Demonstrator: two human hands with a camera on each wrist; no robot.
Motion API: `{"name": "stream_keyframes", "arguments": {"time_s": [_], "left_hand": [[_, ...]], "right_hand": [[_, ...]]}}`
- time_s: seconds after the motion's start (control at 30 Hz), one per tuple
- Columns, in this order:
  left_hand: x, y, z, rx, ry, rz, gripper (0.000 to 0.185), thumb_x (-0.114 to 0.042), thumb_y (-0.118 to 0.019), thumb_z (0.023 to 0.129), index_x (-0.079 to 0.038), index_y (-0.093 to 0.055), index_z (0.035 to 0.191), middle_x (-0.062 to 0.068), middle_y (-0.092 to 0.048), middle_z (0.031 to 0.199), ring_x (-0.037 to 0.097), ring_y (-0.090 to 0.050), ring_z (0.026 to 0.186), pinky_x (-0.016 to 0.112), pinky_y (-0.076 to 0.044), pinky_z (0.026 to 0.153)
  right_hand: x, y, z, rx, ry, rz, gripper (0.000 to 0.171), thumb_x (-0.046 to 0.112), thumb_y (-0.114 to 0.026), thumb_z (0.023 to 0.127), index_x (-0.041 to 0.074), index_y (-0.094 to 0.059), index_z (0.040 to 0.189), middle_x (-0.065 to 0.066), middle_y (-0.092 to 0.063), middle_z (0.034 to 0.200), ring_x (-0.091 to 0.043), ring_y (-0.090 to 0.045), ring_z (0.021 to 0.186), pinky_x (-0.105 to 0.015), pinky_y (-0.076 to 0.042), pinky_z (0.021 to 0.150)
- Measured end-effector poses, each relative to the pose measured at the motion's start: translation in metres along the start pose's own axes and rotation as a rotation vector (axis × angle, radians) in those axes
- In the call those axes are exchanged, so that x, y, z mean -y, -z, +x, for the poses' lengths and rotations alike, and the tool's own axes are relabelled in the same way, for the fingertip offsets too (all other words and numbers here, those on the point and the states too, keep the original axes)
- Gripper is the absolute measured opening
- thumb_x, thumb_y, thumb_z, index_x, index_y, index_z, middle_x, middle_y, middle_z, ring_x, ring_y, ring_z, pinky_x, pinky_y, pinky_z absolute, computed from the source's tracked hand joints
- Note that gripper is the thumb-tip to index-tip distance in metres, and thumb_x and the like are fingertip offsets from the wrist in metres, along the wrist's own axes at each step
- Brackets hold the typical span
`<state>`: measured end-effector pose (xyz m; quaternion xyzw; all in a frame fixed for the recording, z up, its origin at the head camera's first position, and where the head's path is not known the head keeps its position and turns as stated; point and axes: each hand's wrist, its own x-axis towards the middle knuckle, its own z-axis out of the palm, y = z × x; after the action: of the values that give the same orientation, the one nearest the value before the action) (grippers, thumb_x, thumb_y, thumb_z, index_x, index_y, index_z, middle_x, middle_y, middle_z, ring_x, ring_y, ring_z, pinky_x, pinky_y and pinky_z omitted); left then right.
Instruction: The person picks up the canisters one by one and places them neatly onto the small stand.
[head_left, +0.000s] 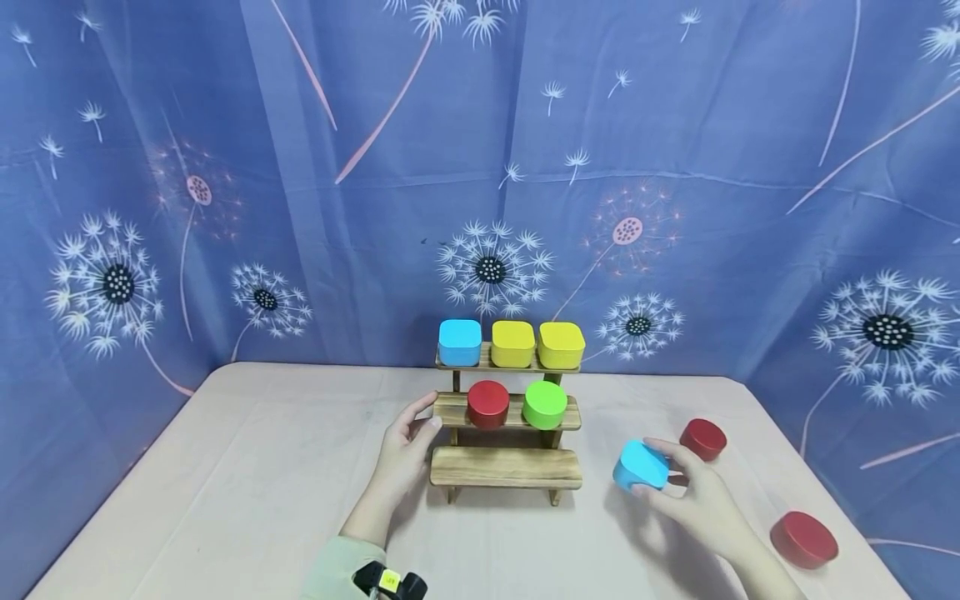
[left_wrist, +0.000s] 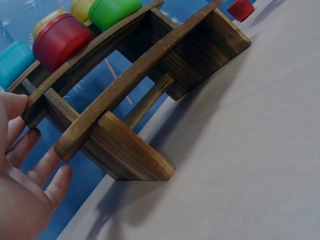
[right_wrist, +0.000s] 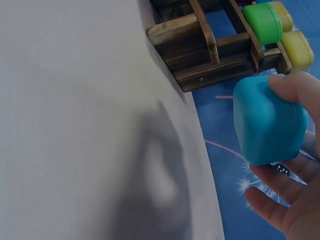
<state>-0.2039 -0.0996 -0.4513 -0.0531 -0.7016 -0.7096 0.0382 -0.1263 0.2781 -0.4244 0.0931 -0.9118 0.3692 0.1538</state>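
The right hand (head_left: 693, 496) pinched a rounded-square blue tin (head_left: 641, 466) at its sides, just off the table; it looked light, rigid, slick. The left hand (head_left: 405, 450), fingers relaxed, touched the three-tier wooden shelf (head_left: 506, 467).

left hand (head_left: 408, 446): fingers straight, relaxed | right hand (head_left: 693, 492): fingers curled, gripping

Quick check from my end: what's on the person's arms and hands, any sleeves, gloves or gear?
Both hands are bare, no gloves or rings visible. The left hand comes out of a pale green sleeve, with a small black device bearing a yellow tag at that wrist. The right hand shows no sleeve in view.
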Motion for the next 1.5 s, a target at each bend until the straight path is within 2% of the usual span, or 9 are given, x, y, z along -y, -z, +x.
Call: {"name": "stream_keyframes", "arguments": {"time_s": [0.07,0.2,0.23,0.37,0.47,0.7,0.97,1.27,1.5], "left_hand": [[0.0,0.0,0.0,-0.001,-0.004,0.011,0.043,-0.013,-0.054,0.095,-0.011,-0.048,0.138,0.016,-0.051,0.133,0.009,-0.056,0.096,0.022,-0.05,0.072],[0.0,-0.001,0.0,-0.001,-0.014,0.021,0.044,-0.013,-0.055,0.095,-0.01,-0.047,0.139,0.016,-0.048,0.137,0.008,-0.056,0.097,0.021,-0.049,0.072],[0.0,-0.001,0.0,-0.001,-0.019,0.025,0.045,-0.013,-0.055,0.095,-0.009,-0.046,0.139,0.015,-0.047,0.139,0.005,-0.055,0.098,0.022,-0.05,0.078],[-0.001,0.0,0.0,-0.002,-0.012,0.021,0.044,-0.014,-0.055,0.095,-0.011,-0.047,0.139,0.014,-0.048,0.138,0.005,-0.054,0.095,0.021,-0.048,0.068],[-0.001,0.0,0.0,-0.003,-0.012,0.022,0.044,-0.013,-0.054,0.096,-0.011,-0.046,0.139,0.014,-0.047,0.138,0.005,-0.054,0.095,0.02,-0.047,0.068],[0.0,-0.001,-0.001,-0.007,-0.028,0.038,0.044,-0.014,-0.055,0.095,-0.01,-0.047,0.139,0.014,-0.046,0.14,0.006,-0.055,0.1,0.018,-0.047,0.086],[0.0,-0.001,-0.001,-0.019,-0.04,0.044,0.043,-0.014,-0.055,0.095,-0.01,-0.048,0.138,0.014,-0.05,0.136,0.005,-0.056,0.097,0.015,-0.046,0.085],[0.006,-0.001,-0.001,-0.021,-0.131,0.073,0.044,-0.023,-0.056,0.095,-0.008,-0.05,0.135,0.017,-0.051,0.132,0.006,-0.057,0.095,0.015,-0.047,0.082],[0.003,-0.001,0.0,-0.016,-0.031,0.056,0.042,-0.016,-0.055,0.095,-0.015,-0.05,0.137,0.009,-0.049,0.138,0.01,-0.057,0.102,0.018,-0.047,0.086]], "right_hand": [[0.003,0.0,0.0,0.003,0.007,0.001,0.06,0.018,-0.081,0.074,0.007,-0.055,0.128,-0.01,-0.063,0.115,0.004,-0.055,0.09,-0.028,-0.053,0.074],[0.007,-0.003,0.001,0.001,0.024,-0.002,0.059,0.018,-0.081,0.074,0.007,-0.056,0.127,-0.01,-0.064,0.113,0.005,-0.055,0.09,-0.029,-0.053,0.074],[0.008,-0.003,0.001,-0.001,0.031,-0.003,0.059,0.018,-0.081,0.074,0.007,-0.056,0.126,-0.009,-0.064,0.113,0.005,-0.055,0.091,-0.029,-0.053,0.074],[0.011,-0.005,0.002,-0.011,0.062,0.001,0.059,0.017,-0.081,0.073,0.007,-0.057,0.125,-0.008,-0.065,0.111,0.005,-0.055,0.091,-0.029,-0.053,0.074],[0.014,-0.007,0.002,-0.014,0.081,0.007,0.059,0.016,-0.082,0.072,0.008,-0.057,0.125,-0.007,-0.065,0.109,0.004,-0.055,0.09,-0.028,-0.053,0.073],[0.02,-0.01,0.005,-0.018,0.116,0.018,0.059,0.014,-0.083,0.07,0.006,-0.058,0.123,-0.006,-0.065,0.108,0.004,-0.054,0.089,-0.025,-0.052,0.072],[0.027,-0.016,0.008,-0.023,0.169,0.031,0.057,0.012,-0.083,0.069,0.006,-0.06,0.12,-0.004,-0.065,0.107,0.005,-0.053,0.091,-0.026,-0.052,0.072],[0.038,-0.022,0.011,0.006,0.245,0.079,0.056,0.011,-0.083,0.069,0.009,-0.06,0.12,-0.004,-0.067,0.105,0.002,-0.055,0.092,-0.023,-0.052,0.072],[0.041,-0.028,0.012,0.035,0.25,0.051,0.056,0.015,-0.083,0.069,0.009,-0.06,0.12,-0.001,-0.066,0.107,0.001,-0.056,0.091,-0.027,-0.053,0.073]]}}
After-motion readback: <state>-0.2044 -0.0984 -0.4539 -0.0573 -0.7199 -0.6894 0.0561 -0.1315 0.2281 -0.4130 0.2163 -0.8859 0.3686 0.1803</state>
